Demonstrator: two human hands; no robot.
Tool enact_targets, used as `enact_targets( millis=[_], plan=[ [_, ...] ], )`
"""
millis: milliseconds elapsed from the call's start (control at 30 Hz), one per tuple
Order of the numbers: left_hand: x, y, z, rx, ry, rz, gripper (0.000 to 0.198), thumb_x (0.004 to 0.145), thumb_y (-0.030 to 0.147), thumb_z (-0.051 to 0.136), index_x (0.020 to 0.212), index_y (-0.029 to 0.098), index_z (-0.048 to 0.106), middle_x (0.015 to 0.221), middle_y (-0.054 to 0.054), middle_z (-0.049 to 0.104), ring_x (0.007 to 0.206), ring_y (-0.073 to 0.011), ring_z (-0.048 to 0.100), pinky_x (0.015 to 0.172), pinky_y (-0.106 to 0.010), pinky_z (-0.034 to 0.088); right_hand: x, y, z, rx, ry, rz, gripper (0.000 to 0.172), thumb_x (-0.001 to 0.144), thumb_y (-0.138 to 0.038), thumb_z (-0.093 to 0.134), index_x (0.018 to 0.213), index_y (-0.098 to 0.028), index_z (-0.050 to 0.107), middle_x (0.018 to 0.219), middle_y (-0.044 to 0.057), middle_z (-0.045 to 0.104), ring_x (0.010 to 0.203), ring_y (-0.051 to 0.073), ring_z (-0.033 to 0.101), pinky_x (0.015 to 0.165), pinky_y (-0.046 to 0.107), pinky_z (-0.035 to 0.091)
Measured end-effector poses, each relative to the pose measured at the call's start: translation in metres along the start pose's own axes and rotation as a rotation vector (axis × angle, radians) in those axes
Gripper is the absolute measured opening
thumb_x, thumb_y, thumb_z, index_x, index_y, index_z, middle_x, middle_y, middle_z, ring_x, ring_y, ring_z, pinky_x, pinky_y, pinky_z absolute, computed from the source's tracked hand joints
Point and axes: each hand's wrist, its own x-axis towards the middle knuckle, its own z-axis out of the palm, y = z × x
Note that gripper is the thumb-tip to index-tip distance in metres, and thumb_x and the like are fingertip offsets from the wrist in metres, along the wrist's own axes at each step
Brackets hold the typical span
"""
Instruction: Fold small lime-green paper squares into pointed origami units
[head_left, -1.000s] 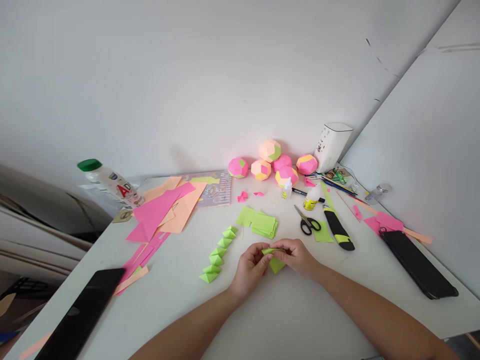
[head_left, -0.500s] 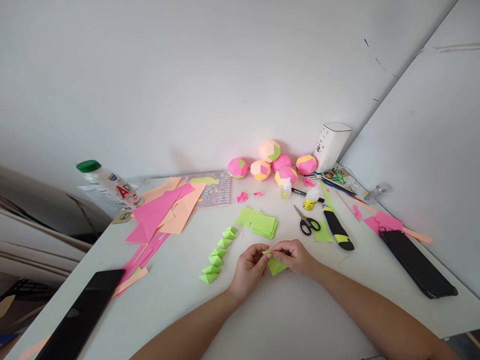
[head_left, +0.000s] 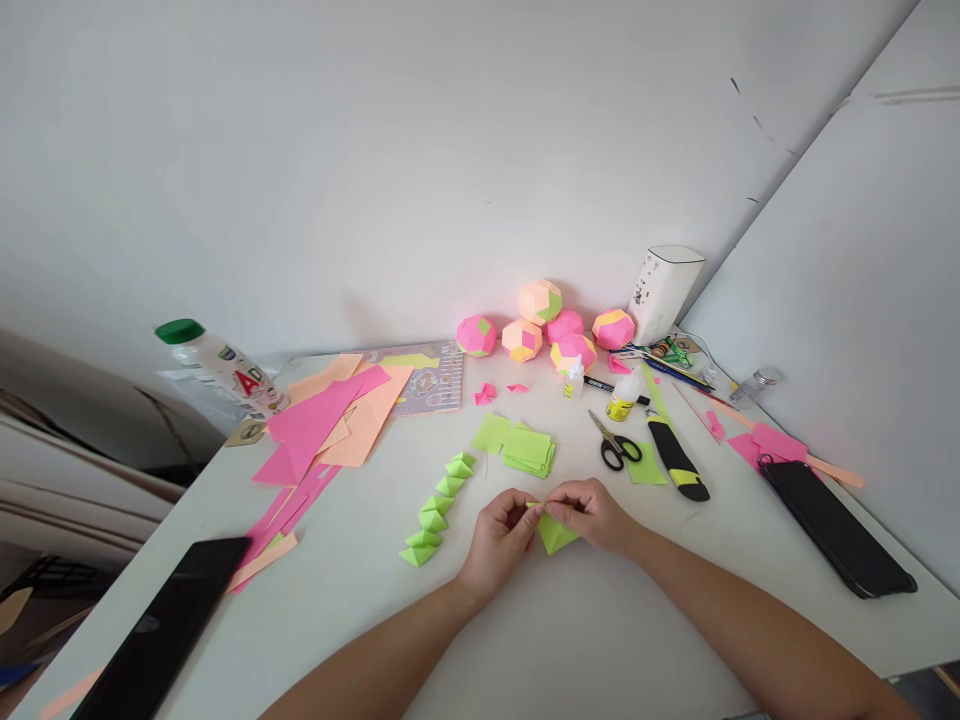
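Observation:
Between my two hands is a green piece of paper (head_left: pixel 555 536), partly folded, its lower corner pointing toward me. My left hand (head_left: pixel 504 530) pinches its upper left edge with thumb and fingers. My right hand (head_left: pixel 589 512) grips the same edge a little further right, fingertips close to the left ones. Fingers hide much of the top fold. To the left, a row of folded green paper units (head_left: pixel 433 514) runs diagonally on the white table. Just beyond my hands lies a stack of green paper squares (head_left: pixel 528 450).
Scissors (head_left: pixel 613 446), a utility knife (head_left: pixel 679 462) and glue bottles (head_left: pixel 622 400) lie to the right. Paper balls (head_left: pixel 522 340) sit along the wall. Pink and orange sheets (head_left: pixel 315 420) and a dark tablet-like slab (head_left: pixel 169 620) are left; a black phone (head_left: pixel 836 525) is far right.
Almost nothing differs. Both hands keep their pinch on the green paper, whose lower corner has shifted very slightly; the whole view has drifted by a few pixels.

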Motion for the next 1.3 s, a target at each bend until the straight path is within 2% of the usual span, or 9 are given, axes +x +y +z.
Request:
enact_targets(
  millis=[200,467,667,800,900,1033,1300],
  plan=[
    [-0.0009,0.0015,0.0003,-0.009,-0.004,-0.005,0.032,0.076,0.047,0.060,0.074,0.017,0.049,0.047,0.008,0.041,0.041,-0.0059,0.036,0.041,-0.018,0.026,-0.0007,-0.0018,-0.0001,-0.004,-0.004,0.007,0.030,0.081,-0.040,0.056,0.073,-0.013,0.065,0.054,-0.003,0.044,0.048,0.008,0.032,0.044,0.020,0.026],
    [-0.0024,0.0043,-0.0011,-0.036,0.043,-0.010,0.031,0.076,0.046,0.059,0.072,0.018,0.045,0.049,0.007,0.044,0.042,-0.0069,0.039,0.043,-0.019,0.029,-0.0006,-0.0007,-0.0011,0.076,-0.011,0.068,0.031,0.080,-0.042,0.057,0.070,-0.013,0.061,0.052,-0.004,0.038,0.047,0.007,0.029,0.043,0.020,0.024],
    [-0.0011,0.0042,-0.0033,-0.096,0.080,0.018,0.026,0.083,0.043,0.050,0.076,0.019,0.042,0.050,0.007,0.046,0.045,-0.0079,0.041,0.047,-0.021,0.034,-0.0001,0.0008,-0.0025,0.100,0.001,0.094,0.032,0.079,-0.044,0.058,0.069,-0.013,0.060,0.052,-0.005,0.037,0.047,0.007,0.028,0.043,0.020,0.023],
    [-0.0006,0.0033,-0.0025,-0.065,-0.007,0.007,0.027,0.079,0.044,0.056,0.080,0.019,0.046,0.054,0.007,0.043,0.045,-0.0070,0.040,0.046,-0.020,0.032,0.0001,0.0011,-0.0019,0.091,-0.019,0.068,0.031,0.080,-0.042,0.057,0.070,-0.013,0.061,0.051,-0.005,0.036,0.047,0.007,0.028,0.043,0.020,0.022],
    [-0.0006,0.0022,-0.0016,-0.007,-0.044,-0.012,0.028,0.077,0.043,0.059,0.076,0.017,0.047,0.053,0.007,0.040,0.045,-0.0062,0.037,0.044,-0.019,0.029,-0.0001,0.0006,-0.0009,0.037,-0.040,0.026,0.029,0.081,-0.039,0.056,0.071,-0.013,0.063,0.053,-0.004,0.040,0.048,0.007,0.031,0.044,0.020,0.024],
    [-0.0007,0.0017,-0.0008,0.027,-0.025,-0.001,0.028,0.074,0.040,0.060,0.069,0.017,0.046,0.053,0.007,0.040,0.045,-0.0058,0.035,0.044,-0.019,0.027,-0.0008,-0.0010,-0.0005,-0.023,-0.054,-0.006,0.026,0.080,-0.035,0.056,0.069,-0.013,0.065,0.054,-0.002,0.045,0.050,0.008,0.035,0.045,0.021,0.027],
    [-0.0015,0.0039,-0.0028,-0.054,0.033,-0.022,0.025,0.074,0.038,0.059,0.069,0.018,0.044,0.048,0.007,0.044,0.043,-0.0075,0.040,0.045,-0.020,0.031,-0.0013,-0.0027,-0.0025,0.078,-0.006,0.057,0.022,0.078,-0.030,0.056,0.063,-0.014,0.060,0.051,-0.004,0.040,0.047,0.007,0.031,0.043,0.021,0.024]
  ],
)
